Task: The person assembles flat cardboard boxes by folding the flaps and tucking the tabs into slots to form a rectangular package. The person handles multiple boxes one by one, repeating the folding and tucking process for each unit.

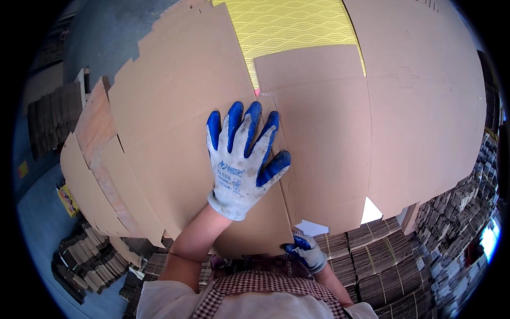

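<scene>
Resting on smooth cardboard [180, 133]; left hand's blue-coated fingers [254, 110] splayed.

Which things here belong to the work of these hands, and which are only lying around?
Likely in the work:
left hand, flat on the cardboard sheet
right hand, at its near edge
perhaps the yellow sheet beyond

Likely just lying around:
cardboard bundles, lower right
cardboard stack, far left

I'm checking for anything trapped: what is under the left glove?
Brown cardboard shows around the gloved left hand and between its spread fingers; whatever lies directly beneath the hand is covered.
</scene>
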Action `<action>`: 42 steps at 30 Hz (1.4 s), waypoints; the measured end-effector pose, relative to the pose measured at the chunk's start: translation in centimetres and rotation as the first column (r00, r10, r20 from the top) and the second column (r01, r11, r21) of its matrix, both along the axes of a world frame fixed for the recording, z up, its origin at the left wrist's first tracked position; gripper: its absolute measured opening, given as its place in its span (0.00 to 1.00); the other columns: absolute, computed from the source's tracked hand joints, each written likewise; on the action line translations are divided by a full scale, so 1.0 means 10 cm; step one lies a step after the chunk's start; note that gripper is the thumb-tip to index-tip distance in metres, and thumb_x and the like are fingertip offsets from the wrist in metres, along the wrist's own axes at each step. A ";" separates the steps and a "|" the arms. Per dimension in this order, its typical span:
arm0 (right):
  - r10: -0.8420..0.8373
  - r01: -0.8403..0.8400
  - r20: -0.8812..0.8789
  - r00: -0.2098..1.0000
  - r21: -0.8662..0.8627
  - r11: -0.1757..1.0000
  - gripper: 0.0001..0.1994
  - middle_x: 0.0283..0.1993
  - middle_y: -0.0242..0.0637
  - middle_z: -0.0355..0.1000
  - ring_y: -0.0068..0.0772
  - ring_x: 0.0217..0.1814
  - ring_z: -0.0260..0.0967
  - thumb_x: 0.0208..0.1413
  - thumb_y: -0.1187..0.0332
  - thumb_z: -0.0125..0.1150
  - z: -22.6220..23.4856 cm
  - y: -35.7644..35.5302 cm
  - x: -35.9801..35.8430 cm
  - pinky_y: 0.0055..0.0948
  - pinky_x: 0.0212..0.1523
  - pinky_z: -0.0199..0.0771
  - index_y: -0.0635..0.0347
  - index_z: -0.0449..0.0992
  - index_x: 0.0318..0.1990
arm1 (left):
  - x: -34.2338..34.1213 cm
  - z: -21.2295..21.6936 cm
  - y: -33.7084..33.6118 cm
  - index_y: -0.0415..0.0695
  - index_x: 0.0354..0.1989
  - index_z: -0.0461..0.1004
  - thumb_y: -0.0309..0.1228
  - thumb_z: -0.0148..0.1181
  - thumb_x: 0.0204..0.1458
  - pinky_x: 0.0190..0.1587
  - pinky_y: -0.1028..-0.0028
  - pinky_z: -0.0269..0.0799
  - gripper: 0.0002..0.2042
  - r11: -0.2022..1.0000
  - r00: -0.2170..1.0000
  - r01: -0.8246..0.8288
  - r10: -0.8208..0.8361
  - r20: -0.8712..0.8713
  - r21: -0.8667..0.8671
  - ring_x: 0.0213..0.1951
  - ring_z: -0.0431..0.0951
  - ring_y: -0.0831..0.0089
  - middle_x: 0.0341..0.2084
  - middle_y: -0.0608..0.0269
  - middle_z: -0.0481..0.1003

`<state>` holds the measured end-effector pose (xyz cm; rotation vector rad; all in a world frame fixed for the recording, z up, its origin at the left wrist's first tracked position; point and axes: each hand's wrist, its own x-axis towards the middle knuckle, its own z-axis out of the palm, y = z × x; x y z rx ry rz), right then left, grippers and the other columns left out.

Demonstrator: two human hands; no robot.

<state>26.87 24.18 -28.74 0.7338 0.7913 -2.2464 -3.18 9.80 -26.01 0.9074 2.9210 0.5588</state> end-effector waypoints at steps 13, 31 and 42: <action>0.117 -0.118 0.020 0.993 0.160 0.980 0.21 0.58 0.43 0.73 0.32 0.58 0.70 0.61 0.67 0.63 -0.04 -0.01 -0.02 0.30 0.59 0.69 0.70 0.73 0.59 | -0.02 -0.09 0.02 0.50 0.64 0.70 0.49 0.62 0.52 0.70 0.42 0.43 0.31 1.000 1.000 0.009 -0.009 -0.009 -0.018 0.69 0.58 0.49 0.66 0.54 0.64; 0.114 -0.120 0.044 0.993 0.158 0.980 0.21 0.60 0.41 0.72 0.30 0.61 0.68 0.62 0.73 0.60 -0.04 -0.04 -0.07 0.29 0.62 0.66 0.68 0.70 0.62 | -0.04 -0.15 0.05 0.52 0.62 0.71 0.49 0.62 0.51 0.67 0.38 0.46 0.30 1.000 1.000 0.018 -0.018 -0.023 -0.022 0.66 0.59 0.49 0.64 0.56 0.63; 0.048 -0.054 0.079 0.996 0.081 0.995 0.27 0.60 0.37 0.71 0.26 0.59 0.69 0.62 0.67 0.62 0.01 -0.07 -0.13 0.26 0.59 0.70 0.68 0.64 0.66 | 0.01 -0.24 0.13 0.50 0.55 0.76 0.43 0.68 0.46 0.66 0.49 0.50 0.26 0.995 0.990 0.040 -0.051 -0.131 -0.087 0.64 0.63 0.50 0.61 0.56 0.68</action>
